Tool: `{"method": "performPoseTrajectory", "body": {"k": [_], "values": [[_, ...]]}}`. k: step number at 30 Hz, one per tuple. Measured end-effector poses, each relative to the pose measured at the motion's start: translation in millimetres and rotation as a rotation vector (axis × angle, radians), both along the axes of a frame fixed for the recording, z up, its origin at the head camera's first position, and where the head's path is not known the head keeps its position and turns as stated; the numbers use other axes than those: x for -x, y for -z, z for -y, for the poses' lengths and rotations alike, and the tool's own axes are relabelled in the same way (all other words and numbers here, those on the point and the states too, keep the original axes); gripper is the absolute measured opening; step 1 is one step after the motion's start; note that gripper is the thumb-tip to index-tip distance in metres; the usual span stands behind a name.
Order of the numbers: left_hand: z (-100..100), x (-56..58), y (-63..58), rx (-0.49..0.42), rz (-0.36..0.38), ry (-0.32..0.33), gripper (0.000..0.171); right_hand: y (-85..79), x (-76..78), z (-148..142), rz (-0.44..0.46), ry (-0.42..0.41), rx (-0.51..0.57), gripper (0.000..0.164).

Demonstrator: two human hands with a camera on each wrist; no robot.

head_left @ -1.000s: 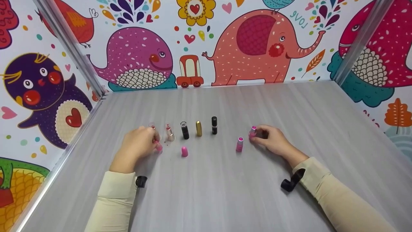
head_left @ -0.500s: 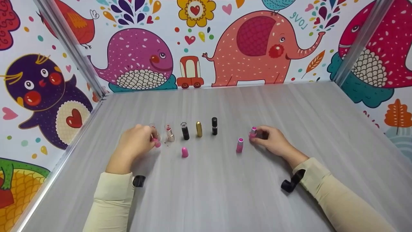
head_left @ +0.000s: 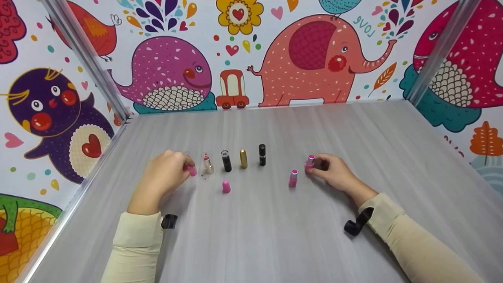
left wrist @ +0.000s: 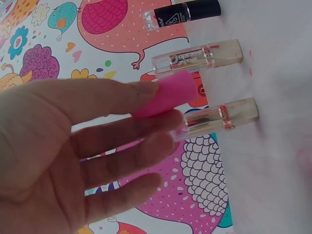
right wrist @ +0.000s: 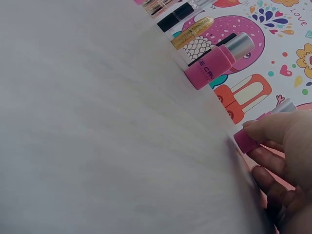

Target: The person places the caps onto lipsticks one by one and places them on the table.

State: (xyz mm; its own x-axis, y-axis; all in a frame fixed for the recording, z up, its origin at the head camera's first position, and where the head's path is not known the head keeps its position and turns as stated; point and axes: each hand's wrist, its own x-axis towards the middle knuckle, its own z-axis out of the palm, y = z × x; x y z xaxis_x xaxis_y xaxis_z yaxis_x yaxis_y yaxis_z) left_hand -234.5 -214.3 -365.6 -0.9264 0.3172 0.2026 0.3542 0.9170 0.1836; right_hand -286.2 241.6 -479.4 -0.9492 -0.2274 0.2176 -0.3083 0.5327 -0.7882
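My left hand [head_left: 163, 173] pinches a pink lipstick cap [left wrist: 171, 92] between thumb and forefinger, its other fingers loosely bent. In the left wrist view, the cap is near two clear-topped lipsticks with pale gold bases, the nearer one [left wrist: 224, 117] partly hidden by the fingers. At the right, my right hand [head_left: 334, 171] grips an uncapped pink lipstick [right wrist: 247, 140] standing on the table, its silver collar showing above the fingers. A second uncapped pink lipstick [head_left: 293, 179] stands just left of that hand. Another pink cap [head_left: 226, 187] stands apart, in front of the row.
The row includes a clear-capped lipstick [head_left: 208, 165], a black lipstick with a clear top [head_left: 226, 161], a gold tube [head_left: 243, 159] and a black tube [head_left: 262, 155]. Small reddish specks lie by the row's left end. Printed walls [head_left: 235, 51] enclose the grey table [head_left: 251, 236].
My left hand has drawn back slightly to the left, and the pink cap it holds has risen away from me. My right hand and the lipstick it grips stay in place.
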Motion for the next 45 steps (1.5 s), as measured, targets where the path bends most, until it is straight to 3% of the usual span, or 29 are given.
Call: {"method": "performPoseTrajectory", "body": {"k": [6,18,29,34,45], "values": [[-2.9,-3.5,-5.4,0.010,-0.053,0.001,0.008,-1.9,0.9,-3.2,0.005,-0.006,0.006,0.021],[-7.9,-5.5,-10.8,-0.004,-0.013,-0.023,0.006,-11.7,-2.0,-4.8,-0.001,-0.004,-0.019,0.020],[-11.9,-10.6,-18.0,-0.002,-0.049,-0.014,0.006,-21.0,-3.8,-3.9,0.030,0.038,-0.048,0.032],[-15.0,-11.2,-19.3,0.006,-0.093,-0.004,0.008,-22.5,-3.9,-3.7,0.038,0.024,0.034,0.034],[-29.5,-13.7,-20.0,-0.113,-0.184,0.016,0.021,-24.3,-5.7,-1.6,0.036,0.020,0.058,0.036]]}}
